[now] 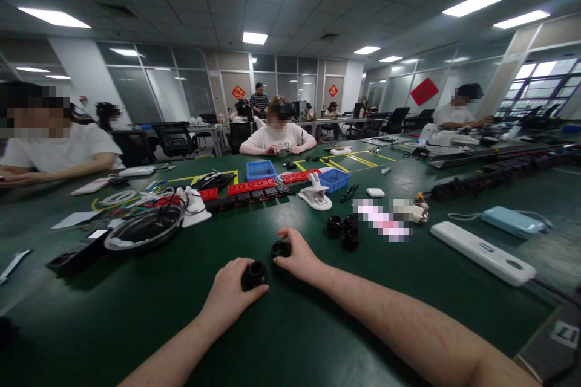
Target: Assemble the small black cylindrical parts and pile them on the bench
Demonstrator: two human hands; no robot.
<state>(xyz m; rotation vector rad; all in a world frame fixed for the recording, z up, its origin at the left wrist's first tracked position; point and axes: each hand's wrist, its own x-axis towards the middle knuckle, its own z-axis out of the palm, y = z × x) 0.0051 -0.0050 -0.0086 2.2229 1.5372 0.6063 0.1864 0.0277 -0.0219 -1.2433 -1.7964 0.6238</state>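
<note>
Basically left hand (231,296) fingers clamping one black ring (255,274) flat on the desk (290,326), right hand (299,257) fingers pinching another ring (280,249) alongside, each pinned steady

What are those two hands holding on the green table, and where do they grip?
The left hand grips a small black round ring-like part by its side. The right hand pinches a second small black part at its edge.

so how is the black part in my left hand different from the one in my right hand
The ring in the left hand shows more and looks larger, its round opening facing the camera. The part in the right hand is mostly hidden under the fingers and sits farther out on the green table. Both are small, black and gripped.
</note>
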